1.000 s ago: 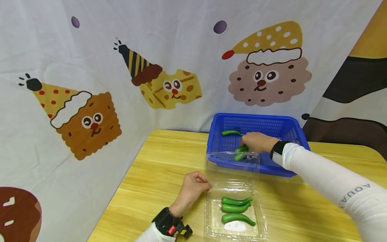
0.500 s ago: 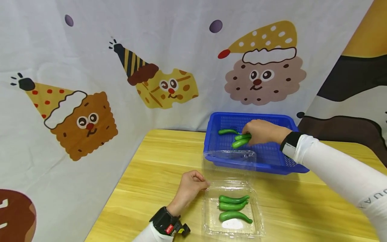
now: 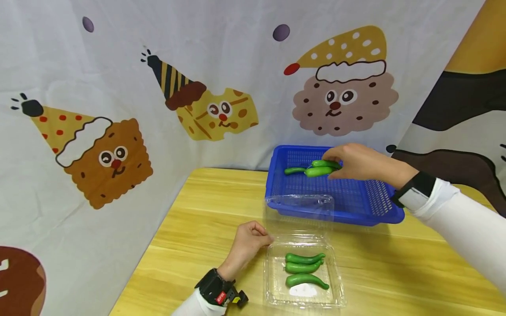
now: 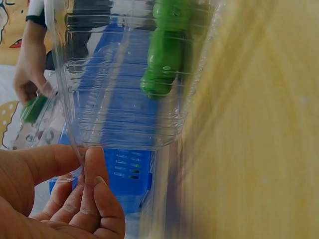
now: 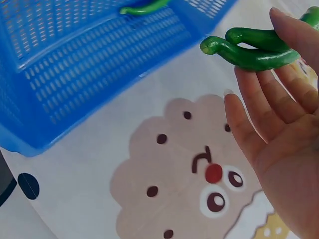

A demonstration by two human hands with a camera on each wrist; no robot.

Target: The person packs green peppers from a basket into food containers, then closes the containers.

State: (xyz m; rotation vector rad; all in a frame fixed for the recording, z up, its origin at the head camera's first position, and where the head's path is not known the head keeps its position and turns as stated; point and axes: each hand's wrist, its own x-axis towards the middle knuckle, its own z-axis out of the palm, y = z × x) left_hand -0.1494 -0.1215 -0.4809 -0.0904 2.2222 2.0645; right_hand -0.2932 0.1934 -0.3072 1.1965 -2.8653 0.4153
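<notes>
My right hand (image 3: 359, 162) holds two green chili peppers (image 3: 319, 171) between thumb and fingers, above the blue plastic basket (image 3: 348, 197). In the right wrist view the pair of peppers (image 5: 259, 59) lies across the fingers, thumb over them. One more green pepper (image 3: 294, 170) lies in the basket. My left hand (image 3: 244, 246) pinches the left edge of a clear plastic clamshell box (image 3: 276, 298) near its hinge; the left wrist view shows the thin rim between thumb and index finger. Three green peppers (image 3: 303, 268) lie side by side in the box, whose lid (image 3: 296, 219) stands raised.
The box stands on a yellow wooden table (image 3: 189, 219), in front of the basket. The raised lid overlaps the basket's front wall in the head view. Behind the table hangs a white cloth (image 3: 237, 44) printed with cartoon snacks.
My right hand has lifted two peppers from the basket floor and moved up and right with them. The left hand keeps its hold on the box edge.
</notes>
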